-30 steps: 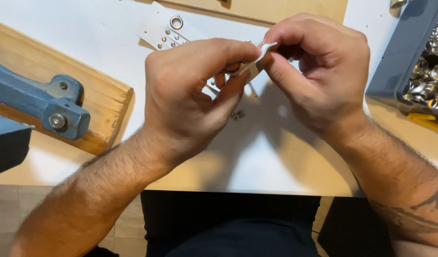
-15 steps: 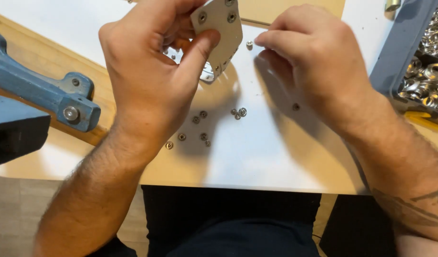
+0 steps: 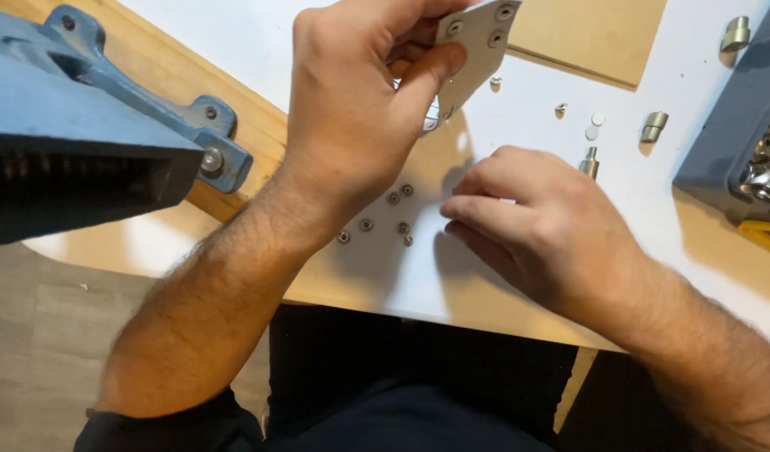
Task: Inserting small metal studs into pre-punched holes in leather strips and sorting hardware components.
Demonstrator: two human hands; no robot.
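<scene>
My left hand (image 3: 364, 109) is raised above the table and pinches a small light grey strip (image 3: 478, 43) that has metal snaps set in it. My right hand (image 3: 531, 230) is lower, resting on the white table (image 3: 452, 285) with its fingers curled, fingertips pointing left toward several small loose metal snap parts (image 3: 385, 222) lying by my left wrist. I cannot tell whether the right fingertips hold one of them.
A blue hand press (image 3: 92, 142) bolted to a wooden board (image 3: 171, 79) stands at the left. A blue-grey bin (image 3: 741, 142) of metal fittings sits at the right edge. Small metal dies (image 3: 653, 127) and more snap pieces lie at the back right, near a thin wooden panel (image 3: 594, 38).
My right hand has come down from the strip to the table near the loose snap parts. My left hand still holds the strip up; the view has shifted toward the left.
</scene>
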